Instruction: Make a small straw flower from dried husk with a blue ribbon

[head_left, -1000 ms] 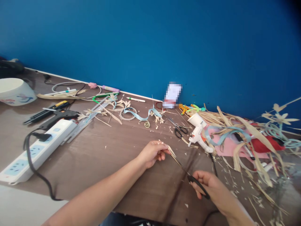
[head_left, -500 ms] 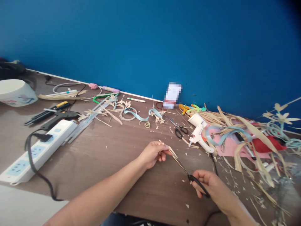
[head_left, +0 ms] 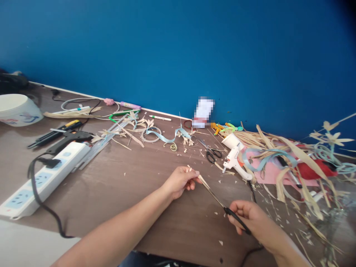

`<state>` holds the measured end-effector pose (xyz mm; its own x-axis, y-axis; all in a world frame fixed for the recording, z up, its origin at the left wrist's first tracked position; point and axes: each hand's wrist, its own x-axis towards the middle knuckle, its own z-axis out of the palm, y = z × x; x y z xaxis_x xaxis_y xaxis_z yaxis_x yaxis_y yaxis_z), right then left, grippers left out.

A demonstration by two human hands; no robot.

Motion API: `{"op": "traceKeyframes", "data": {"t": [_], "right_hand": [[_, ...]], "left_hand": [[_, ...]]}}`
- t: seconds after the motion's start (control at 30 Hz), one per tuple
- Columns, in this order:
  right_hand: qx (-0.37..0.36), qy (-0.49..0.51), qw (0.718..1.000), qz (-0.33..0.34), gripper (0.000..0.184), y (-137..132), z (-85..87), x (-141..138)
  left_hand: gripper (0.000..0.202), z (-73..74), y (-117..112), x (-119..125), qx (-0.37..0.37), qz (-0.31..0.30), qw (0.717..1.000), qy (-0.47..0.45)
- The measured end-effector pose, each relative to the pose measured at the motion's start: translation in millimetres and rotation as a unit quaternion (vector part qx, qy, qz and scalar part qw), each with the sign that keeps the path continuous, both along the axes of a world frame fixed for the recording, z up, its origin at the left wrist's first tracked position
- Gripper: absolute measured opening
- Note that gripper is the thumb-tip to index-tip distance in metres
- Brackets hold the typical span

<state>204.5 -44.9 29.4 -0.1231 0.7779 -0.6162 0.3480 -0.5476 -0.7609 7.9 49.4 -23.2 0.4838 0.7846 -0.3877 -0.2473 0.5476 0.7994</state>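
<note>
My left hand (head_left: 182,182) pinches a small pale strip of dried husk (head_left: 200,178) between thumb and fingers, above the table's middle. From the right, my right hand (head_left: 246,217) grips the black handles of a pair of scissors (head_left: 218,197). The scissor blades point up and left, and their tips meet the strip just beside my left fingertips. Whether the blades are parted at the tips is too small to tell. A second pair of scissors (head_left: 210,152) lies on the table beyond my hands, near a white glue gun (head_left: 236,161).
A power strip (head_left: 46,178) with a black cord lies at left, beside a black glue gun (head_left: 69,139) and a white bowl (head_left: 20,111). Pale husk flowers (head_left: 133,120) and blue ribbon (head_left: 167,139) lie at the back. Husk strips (head_left: 267,137) heap at right, with scraps scattered around.
My right hand and the scissors have drawn back slightly to the right and down. The strip by my left fingertips shows less beyond the blades. My left hand stays nearly still.
</note>
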Motion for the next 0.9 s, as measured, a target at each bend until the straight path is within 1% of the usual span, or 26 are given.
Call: {"op": "traceKeyframes", "data": {"t": [0.17, 0.37, 0.6, 0.8, 0.9], "right_hand": [[-0.001, 0.008, 1.0, 0.005, 0.031, 1.5, -1.6, 0.2], [0.001, 0.007, 1.0, 0.01, 0.03, 3.7, -2.0, -0.7], [0.006, -0.004, 1.0, 0.021, 0.032, 5.9, 0.1, 1.5], [0.009, -0.014, 1.0, 0.021, 0.034, 6.1, 4.8, -1.7], [0.006, -0.002, 1.0, 0.023, 0.037, 5.6, 4.1, -1.3]], "left_hand": [[0.022, 0.7, -0.1, -0.1, -0.001, 0.003, 1.0, 0.006], [0.023, 0.6, -0.6, -0.1, 0.001, 0.003, 1.0, 0.004], [0.024, 1.0, -0.6, 0.1, 0.006, 0.0, 1.0, 0.009], [0.024, 2.1, -0.9, -0.1, 0.005, -0.002, 1.0, 0.012], [0.024, 1.9, -1.0, 0.0, 0.009, -0.003, 1.0, 0.017]]}}
